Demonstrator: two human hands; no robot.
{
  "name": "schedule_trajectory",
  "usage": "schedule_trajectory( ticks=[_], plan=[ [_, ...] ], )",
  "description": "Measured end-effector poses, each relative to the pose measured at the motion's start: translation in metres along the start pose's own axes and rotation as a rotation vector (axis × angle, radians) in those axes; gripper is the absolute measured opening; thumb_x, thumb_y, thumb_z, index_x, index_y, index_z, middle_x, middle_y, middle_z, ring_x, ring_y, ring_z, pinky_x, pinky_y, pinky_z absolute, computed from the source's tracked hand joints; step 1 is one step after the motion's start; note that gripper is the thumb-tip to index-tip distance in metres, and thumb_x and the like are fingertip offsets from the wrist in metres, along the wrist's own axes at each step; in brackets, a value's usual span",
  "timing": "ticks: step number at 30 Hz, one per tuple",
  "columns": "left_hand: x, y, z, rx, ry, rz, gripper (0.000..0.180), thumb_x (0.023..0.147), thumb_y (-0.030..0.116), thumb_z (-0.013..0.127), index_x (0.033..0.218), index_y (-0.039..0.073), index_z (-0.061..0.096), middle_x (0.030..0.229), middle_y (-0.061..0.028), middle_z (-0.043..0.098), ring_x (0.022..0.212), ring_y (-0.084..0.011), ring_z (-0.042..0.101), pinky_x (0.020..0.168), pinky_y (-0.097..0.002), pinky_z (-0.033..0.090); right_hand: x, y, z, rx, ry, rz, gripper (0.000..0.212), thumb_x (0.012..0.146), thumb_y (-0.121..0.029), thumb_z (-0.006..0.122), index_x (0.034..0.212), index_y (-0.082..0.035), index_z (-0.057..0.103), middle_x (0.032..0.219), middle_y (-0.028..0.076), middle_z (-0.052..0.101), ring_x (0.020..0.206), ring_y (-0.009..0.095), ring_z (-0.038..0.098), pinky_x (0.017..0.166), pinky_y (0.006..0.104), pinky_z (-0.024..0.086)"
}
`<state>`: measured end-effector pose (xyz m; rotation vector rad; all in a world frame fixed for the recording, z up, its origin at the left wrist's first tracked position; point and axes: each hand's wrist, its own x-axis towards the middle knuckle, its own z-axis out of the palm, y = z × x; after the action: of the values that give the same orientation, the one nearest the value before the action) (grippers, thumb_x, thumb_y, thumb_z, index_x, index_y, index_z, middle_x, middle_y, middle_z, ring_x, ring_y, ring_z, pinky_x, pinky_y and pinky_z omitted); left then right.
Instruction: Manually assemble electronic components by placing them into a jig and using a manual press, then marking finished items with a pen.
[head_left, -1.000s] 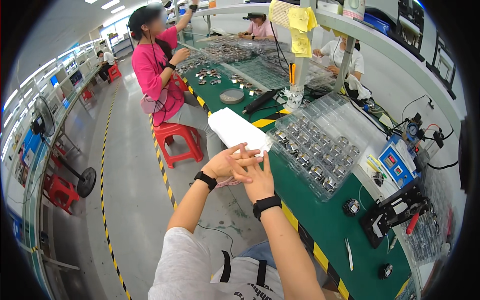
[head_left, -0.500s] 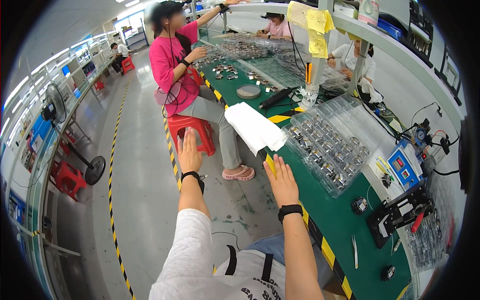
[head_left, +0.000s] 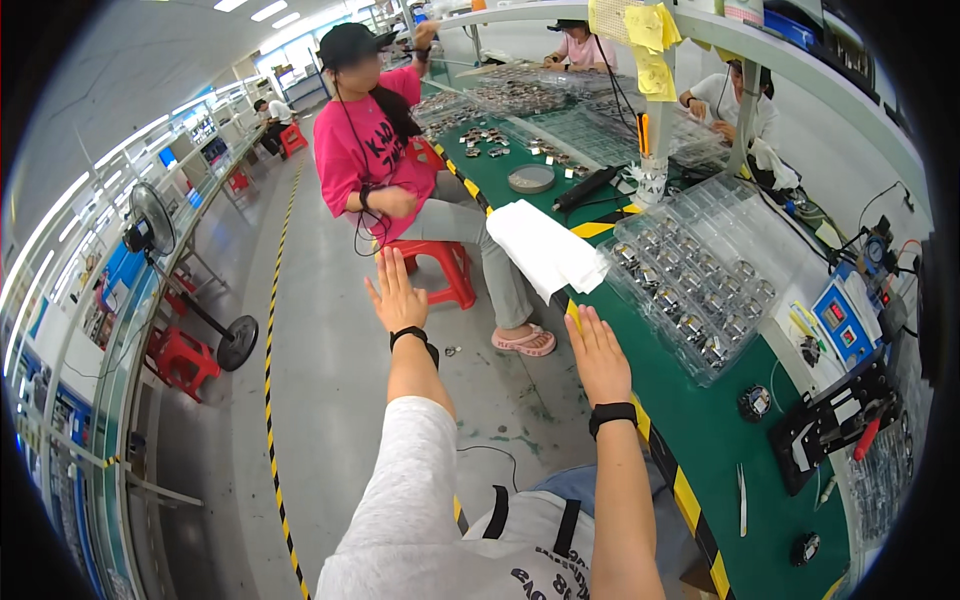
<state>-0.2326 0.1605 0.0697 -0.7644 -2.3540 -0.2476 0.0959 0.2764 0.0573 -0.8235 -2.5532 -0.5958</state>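
Note:
Both my arms reach forward with the hands raised and empty. My left hand (head_left: 401,293) is over the grey floor, fingers stretched and slightly spread, a black band on its wrist. By the striped edge of the green worktable (head_left: 668,425) is my right hand (head_left: 600,355), flat with straight fingers, also banded in black. Just beyond it a white cloth or paper (head_left: 543,245) drapes over the table edge. A clear plastic tray (head_left: 695,285) of small round metal parts lies to the right of that hand.
A co-worker in pink (head_left: 375,150) sits on a red stool (head_left: 455,272) ahead. At right are tweezers (head_left: 742,500), two small round parts, a black fixture (head_left: 825,435) and a blue control box (head_left: 843,320). A floor fan (head_left: 150,220) stands left; a post (head_left: 655,130) rises from the table.
The view has turned left, so the scene sits further right. The co-worker in pink has turned toward me and drawn the raised arm in. My hands stay outstretched, the left fingers spread a little more.

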Motion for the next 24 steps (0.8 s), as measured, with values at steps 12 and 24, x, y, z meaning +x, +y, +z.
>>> schedule_trajectory(
  ticks=[12,24],
  plan=[
    [-0.008,0.015,-0.002,0.15,-0.089,-0.034,0.09,0.077,0.028,0.06,0.151,0.022,0.009,0.157,0.0015,0.007,0.144,-0.0162,0.009,0.116,-0.049,0.006,-0.002,0.0,0.0,0.103,0.032,0.001,0.056,0.09,-0.013,0.044,0.144,-0.022,0.032,0.147,0.01,0.035,0.135,0.022,0.036,0.112,0.034,0.028],
    [0.0,0.031,-0.026,0.115,-0.567,-0.179,0.085,0.077,0.025,0.06,0.149,0.032,0.013,0.156,0.0032,0.015,0.143,-0.0161,0.013,0.115,-0.0514,0.007,-0.004,0.0,0.003,0.189,0.046,0.019,0.058,0.089,-0.012,0.045,0.144,-0.027,0.031,0.147,0.013,0.034,0.134,0.025,0.036,0.111,0.0349,0.029]
  ],
)
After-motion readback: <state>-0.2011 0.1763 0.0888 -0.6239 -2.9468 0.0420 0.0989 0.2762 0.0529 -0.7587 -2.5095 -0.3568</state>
